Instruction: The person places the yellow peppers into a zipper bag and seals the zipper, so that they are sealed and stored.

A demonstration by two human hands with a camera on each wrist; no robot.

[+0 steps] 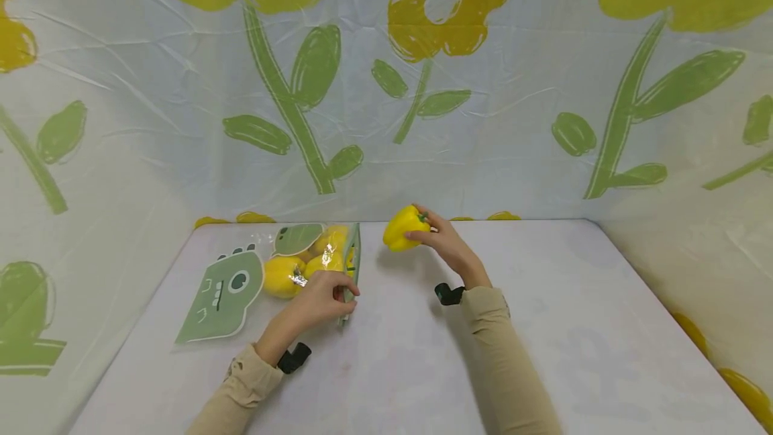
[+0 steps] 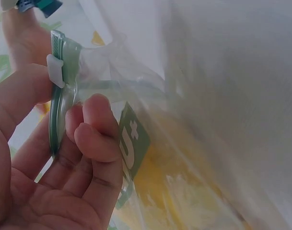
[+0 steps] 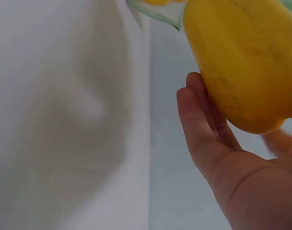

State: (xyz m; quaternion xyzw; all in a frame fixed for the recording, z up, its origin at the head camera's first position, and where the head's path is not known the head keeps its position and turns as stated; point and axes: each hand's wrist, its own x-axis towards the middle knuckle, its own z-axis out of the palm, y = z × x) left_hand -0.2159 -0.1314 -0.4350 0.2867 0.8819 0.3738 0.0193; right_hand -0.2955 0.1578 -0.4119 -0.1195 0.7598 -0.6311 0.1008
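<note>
A white backdrop printed with yellow flowers and green stems rises behind a pale table; on the table's left half lies a clear bag bearing a green cartoon creature, its zip edge facing right; several rounded yellow things show through the plastic.

The left hand is at the near part of that edge, its grip narrow; the fingers curl about the zip strip and the thumb bears on it; the right hand is spread only as wide as what it holds, a yellow bell pepper, thumb on the near side and fingers round the far side; the pepper is raised above the table, to the right of the bag and apart from it, tilted so that its green stem faces right, towards the palm.

A dark wrist device sits at the right cuff; smallest is a white slider on the zip strip, beside the left thumb's tip.
</note>
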